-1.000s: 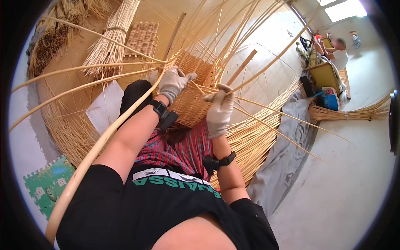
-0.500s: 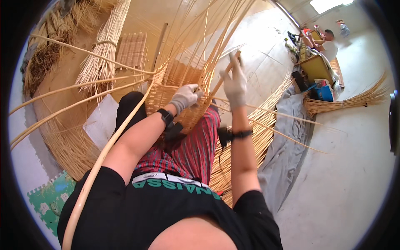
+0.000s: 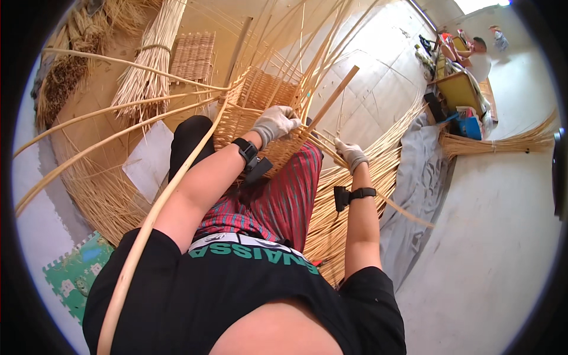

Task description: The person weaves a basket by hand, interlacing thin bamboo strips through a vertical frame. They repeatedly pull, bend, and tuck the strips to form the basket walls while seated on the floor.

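A partly woven wicker basket (image 3: 236, 127) rests on my lap, with long loose rods fanning up and out from it. My left hand (image 3: 275, 126), in a pale glove, is closed at the basket's near right corner, pinching a weaving rod against the wall. My right hand (image 3: 351, 155), also gloved, is closed around wicker rods (image 3: 319, 141) that run rightward out of that corner. A flat wooden stick (image 3: 334, 97) slants up from the same corner, apart from both hands. Several thick rods (image 3: 115, 112) stretch left from the basket, one curving past my left arm.
Bundled pale rods (image 3: 145, 83) and a small woven panel (image 3: 193, 56) lie at the far left. Loose rods (image 3: 378, 171) spread on grey cloth (image 3: 414, 189) to my right. Farther right are another rod bundle (image 3: 503, 142), a blue container (image 3: 469, 127) and a seated person (image 3: 478, 62).
My right hand has come down from the raised wooden stick and now grips the rods lower right. My left hand stays at the basket corner. The view has shifted slightly.
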`<state>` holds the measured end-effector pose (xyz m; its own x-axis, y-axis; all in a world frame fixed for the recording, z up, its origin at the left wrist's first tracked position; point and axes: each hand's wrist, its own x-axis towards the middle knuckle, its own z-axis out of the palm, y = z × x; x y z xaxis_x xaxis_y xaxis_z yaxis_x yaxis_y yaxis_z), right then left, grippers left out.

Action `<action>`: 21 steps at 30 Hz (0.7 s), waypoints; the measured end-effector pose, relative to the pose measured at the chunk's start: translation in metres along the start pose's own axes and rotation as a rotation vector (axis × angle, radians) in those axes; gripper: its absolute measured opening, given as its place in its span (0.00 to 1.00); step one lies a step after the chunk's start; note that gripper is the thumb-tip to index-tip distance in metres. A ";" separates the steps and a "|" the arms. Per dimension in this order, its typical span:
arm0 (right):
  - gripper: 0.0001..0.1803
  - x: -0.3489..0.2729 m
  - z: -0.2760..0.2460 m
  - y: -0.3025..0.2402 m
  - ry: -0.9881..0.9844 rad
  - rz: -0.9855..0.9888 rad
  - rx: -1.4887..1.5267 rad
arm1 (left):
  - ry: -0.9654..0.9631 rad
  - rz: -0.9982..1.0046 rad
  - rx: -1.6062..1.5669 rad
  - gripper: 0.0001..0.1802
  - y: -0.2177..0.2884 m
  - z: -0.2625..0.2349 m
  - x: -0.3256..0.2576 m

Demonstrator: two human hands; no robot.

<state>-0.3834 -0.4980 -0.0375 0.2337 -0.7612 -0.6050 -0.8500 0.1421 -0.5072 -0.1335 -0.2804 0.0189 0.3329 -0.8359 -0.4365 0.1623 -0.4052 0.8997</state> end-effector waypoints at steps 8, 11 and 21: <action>0.13 -0.150 0.041 -0.108 0.517 -0.759 0.112 | 0.394 0.338 -0.319 0.18 -0.068 -0.060 -0.095; 0.06 -0.177 0.132 -0.094 -0.093 -0.853 0.480 | 0.840 0.527 -0.346 0.11 -0.083 -0.121 -0.121; 0.23 -0.313 0.215 -0.207 -0.391 -1.801 0.119 | 0.460 0.604 -0.491 0.17 -0.064 -0.117 -0.206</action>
<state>-0.1796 -0.1534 0.1249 0.8084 0.1458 0.5703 0.5517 -0.5257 -0.6475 -0.1039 -0.0390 0.0513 0.8113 -0.5817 0.0582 0.1823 0.3463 0.9202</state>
